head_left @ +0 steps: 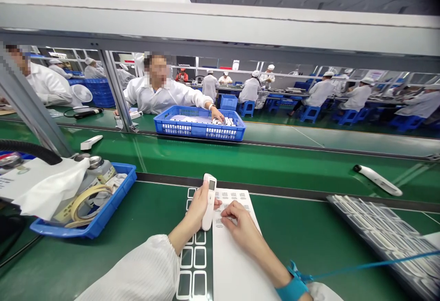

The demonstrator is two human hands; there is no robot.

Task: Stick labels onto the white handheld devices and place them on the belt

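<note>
Left fingers (217,203) close around a white device (208,211).

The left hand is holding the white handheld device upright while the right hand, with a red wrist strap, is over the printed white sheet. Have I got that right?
Not quite: the wrist strap is blue, as the head view shows. The rest stands: left hand holding the device, right hand over the sheet.

Both hands, left (198,207) and right (243,227), are bare, no gloves. Left arm's got a baggy white sleeve (137,271) with faint fine lines and a gathered cuff. Right wrist rocks a teal strap (292,288), thin blue cord (371,263) attached, white fabric (325,292) behind it.
</note>
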